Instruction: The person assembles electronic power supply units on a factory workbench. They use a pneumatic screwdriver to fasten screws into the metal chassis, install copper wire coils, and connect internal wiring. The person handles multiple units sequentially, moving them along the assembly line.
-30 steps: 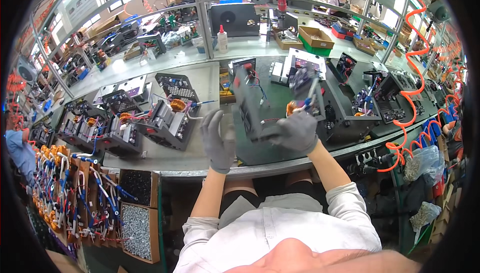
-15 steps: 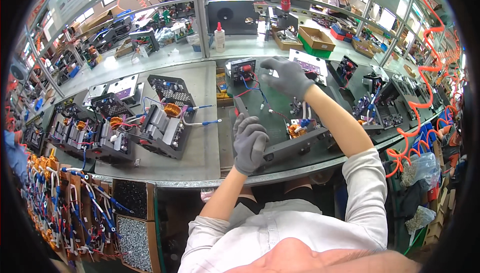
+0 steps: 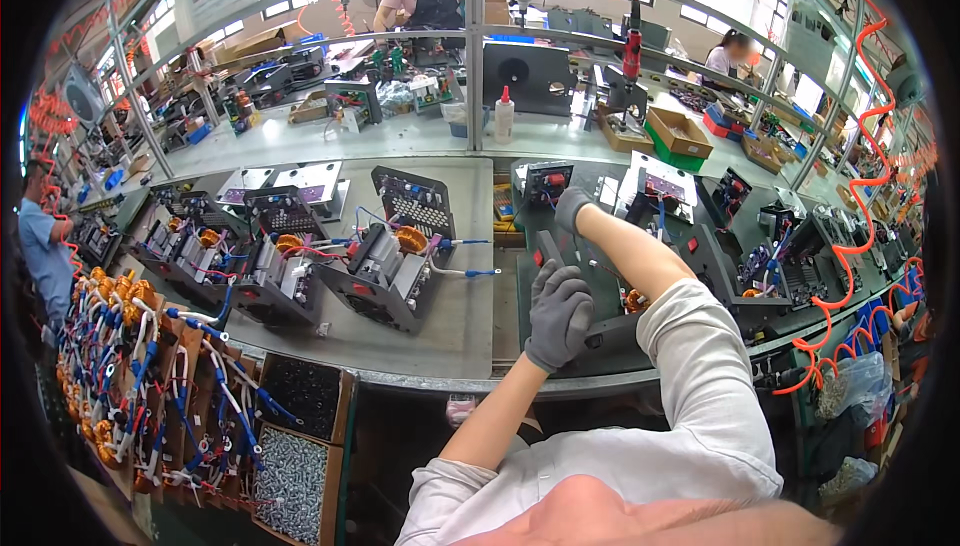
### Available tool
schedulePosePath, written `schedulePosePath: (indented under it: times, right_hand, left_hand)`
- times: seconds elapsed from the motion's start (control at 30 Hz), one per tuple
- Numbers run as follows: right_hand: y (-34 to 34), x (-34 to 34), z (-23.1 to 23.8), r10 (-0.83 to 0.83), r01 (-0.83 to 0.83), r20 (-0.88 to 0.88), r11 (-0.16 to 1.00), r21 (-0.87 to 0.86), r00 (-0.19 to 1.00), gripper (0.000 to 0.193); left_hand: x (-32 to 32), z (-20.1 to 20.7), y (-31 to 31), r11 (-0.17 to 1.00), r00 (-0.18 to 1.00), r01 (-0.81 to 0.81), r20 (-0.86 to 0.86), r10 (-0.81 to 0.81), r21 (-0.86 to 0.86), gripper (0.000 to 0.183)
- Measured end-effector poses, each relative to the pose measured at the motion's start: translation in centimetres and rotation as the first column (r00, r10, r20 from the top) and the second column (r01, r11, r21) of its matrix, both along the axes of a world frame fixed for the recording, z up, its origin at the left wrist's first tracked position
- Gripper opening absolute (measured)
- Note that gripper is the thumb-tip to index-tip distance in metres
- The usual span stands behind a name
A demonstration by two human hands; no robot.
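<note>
My left hand (image 3: pixel 558 316), in a grey glove, is at the near left corner of a dark metal chassis (image 3: pixel 615 327). Its fingers are bent and close together, the back of the glove uppermost; whether they grip the chassis wall or only lie against it, I cannot tell. The chassis sits on the table (image 3: pixel 460 384), its front wall running rightward from this hand.

My right hand (image 3: pixel 572 209), gloved alike, is beyond the left and slightly to its right. Its fingers point away from me, partly hidden, beside a small upright circuit board (image 3: pixel 548 183) with a red component. I cannot determine how far this hand is open, or whether it holds or touches the board.

Below my right hand, an orange wire coil (image 3: pixel 635 299) shows partly behind my forearm. To the right of the same hand is a pale metal plate (image 3: pixel 655 176) carrying a purple board.

Left of my left hand, the nearest open unit (image 3: pixel 372 271) bears another copper-coloured coil (image 3: pixel 411 239). Further left and nearer me is a cardboard box (image 3: pixel 330 491) of silvery screws.
</note>
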State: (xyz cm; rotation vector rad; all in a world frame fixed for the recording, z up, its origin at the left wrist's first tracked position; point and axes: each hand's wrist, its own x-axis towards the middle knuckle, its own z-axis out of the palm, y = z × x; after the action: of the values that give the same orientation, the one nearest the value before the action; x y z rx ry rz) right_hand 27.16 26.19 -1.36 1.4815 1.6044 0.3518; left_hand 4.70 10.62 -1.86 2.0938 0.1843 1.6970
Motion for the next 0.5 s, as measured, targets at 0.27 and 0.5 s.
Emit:
schedulePosePath:
  times: [0.27, 0.5]
  right_hand:
    - [-2.1, -1.5, 17.6, 0.303, 0.400, -0.743, 0.690, 0.603, 0.597, 0.050]
    - [-9.3, -5.6, 24.8, 0.636, 0.589, -0.764, 0.660, 0.467, -0.107, 0.047]
  left_hand:
    - [-0.4, 0.3, -0.2, 1.000, 0.999, 0.014, -0.045, -0.013, 0.019, 0.017]
    - [-3.1, 0.6, 3.0, 0.114, 0.612, 0.785, 0.733, -0.296, -0.609, 0.051]
